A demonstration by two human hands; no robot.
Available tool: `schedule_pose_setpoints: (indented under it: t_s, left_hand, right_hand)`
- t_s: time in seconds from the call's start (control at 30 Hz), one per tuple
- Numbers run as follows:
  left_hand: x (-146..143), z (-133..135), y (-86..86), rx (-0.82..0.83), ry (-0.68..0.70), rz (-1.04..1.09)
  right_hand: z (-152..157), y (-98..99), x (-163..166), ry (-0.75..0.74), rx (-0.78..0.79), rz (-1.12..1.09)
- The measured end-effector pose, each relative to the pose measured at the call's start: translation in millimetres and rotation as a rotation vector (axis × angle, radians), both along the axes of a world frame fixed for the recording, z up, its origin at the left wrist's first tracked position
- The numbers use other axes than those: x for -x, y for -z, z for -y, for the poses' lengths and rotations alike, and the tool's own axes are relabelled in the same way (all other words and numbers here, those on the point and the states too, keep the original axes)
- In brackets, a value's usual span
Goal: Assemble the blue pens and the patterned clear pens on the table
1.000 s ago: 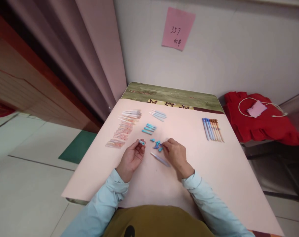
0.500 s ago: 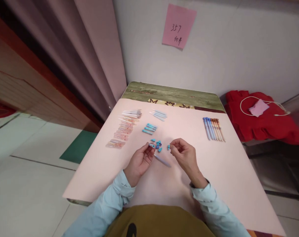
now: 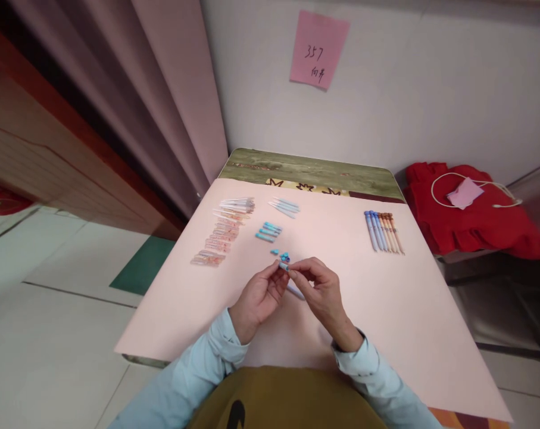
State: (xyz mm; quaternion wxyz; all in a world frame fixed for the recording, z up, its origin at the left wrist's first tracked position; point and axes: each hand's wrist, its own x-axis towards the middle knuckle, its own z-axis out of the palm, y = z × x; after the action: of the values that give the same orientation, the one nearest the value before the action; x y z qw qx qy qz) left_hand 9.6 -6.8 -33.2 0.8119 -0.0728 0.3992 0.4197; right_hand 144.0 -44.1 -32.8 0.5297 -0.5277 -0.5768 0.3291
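Observation:
Pinched in the fingertips of my left hand is a short pen barrel section, pale with a blue end facing right. My right hand meets that end with thumb and forefinger closed; the small blue pen piece in its pinch is mostly hidden by the fingers. Just beyond the hands lie several small blue pen pieces. A pale lilac pen tube rests on the table under my hands, partly covered by the right one.
The pink-covered table holds blue barrel sections, pale blue tubes, a column of clear and pink pen parts at left, and a row of blue and brown pens at right. A red cloth-covered stool stands beyond.
My right hand has moved left with the small blue piece, up to the barrel section's end. My left hand has shifted slightly right, still gripping the barrel section.

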Motion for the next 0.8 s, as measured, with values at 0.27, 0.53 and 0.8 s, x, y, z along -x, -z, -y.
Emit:
schedule_pose_setpoints:
  t_s: [0.27, 0.53, 0.8]
  left_hand:
    - [-2.3, 2.8, -2.8, 0.016, 0.002, 0.008]
    - [-1.7, 3.7, -9.5, 0.063, -0.006, 0.005]
    - [-1.3, 5.6, -6.9, 0.053, -0.012, 0.010]
  right_hand:
    - [4.6, 1.0, 0.9, 0.013, -0.014, -0.005]
    - [6.2, -3.0, 3.9, 0.082, -0.095, 0.066]
    - [7.4, 1.2, 5.4, 0.074, -0.109, 0.045]
